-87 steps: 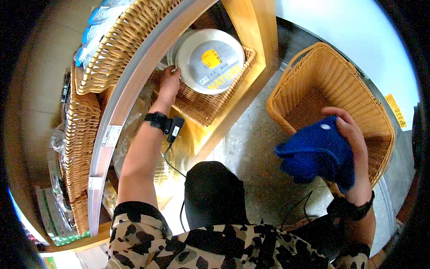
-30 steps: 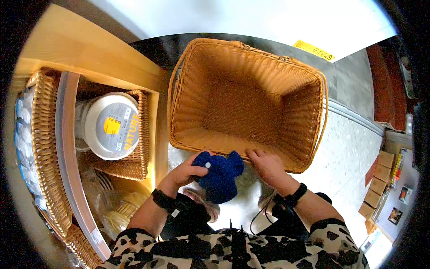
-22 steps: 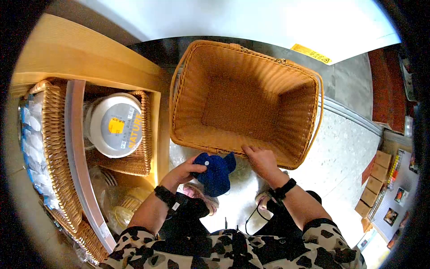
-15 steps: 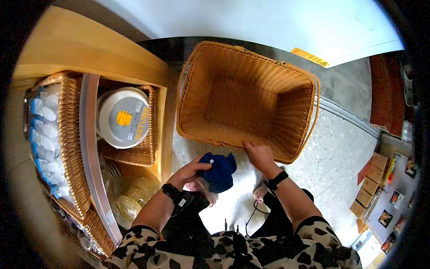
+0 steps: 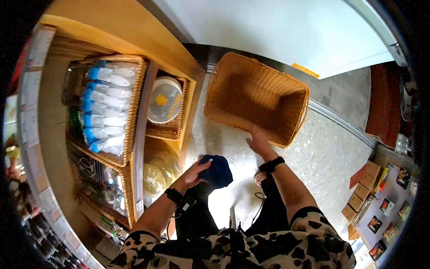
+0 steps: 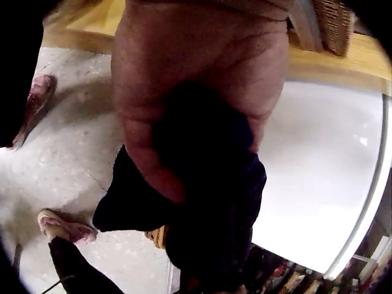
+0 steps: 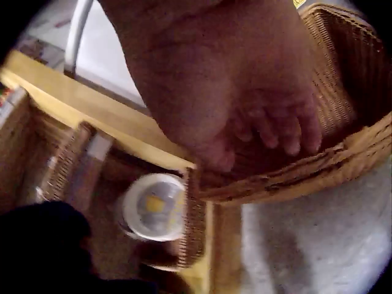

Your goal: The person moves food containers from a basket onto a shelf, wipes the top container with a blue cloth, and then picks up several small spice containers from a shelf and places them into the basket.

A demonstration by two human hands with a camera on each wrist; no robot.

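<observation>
A dark blue cloth item with a white dot [image 5: 218, 172] hangs in my left hand [image 5: 192, 175], pinched between thumb and fingers. The left wrist view shows the dark cloth [image 6: 211, 226] below the palm of that hand [image 6: 202, 67], with part of it in shadow. My right hand [image 5: 261, 142] is at the near rim of a large wicker basket [image 5: 280, 142]. In the right wrist view the fingers of the right hand [image 7: 239, 86] hang loosely over the near side of the basket [image 7: 349, 153], thumb apart; whether they touch it cannot be told.
Left stands a wooden shelf [image 5: 190, 114] with wicker trays holding blue-topped packets [image 5: 109, 105] and packaged white plates [image 5: 164, 99]. A white panel [image 5: 286, 31] rises behind the basket. Small boxes [image 5: 362, 192] and a board with pictures [image 5: 394, 204] stand at the right.
The head view has shifted, showing more shelf, with the basket smaller. The blue cloth has passed from my right hand to my left, which was at the plates. My right hand has moved to the basket rim.
</observation>
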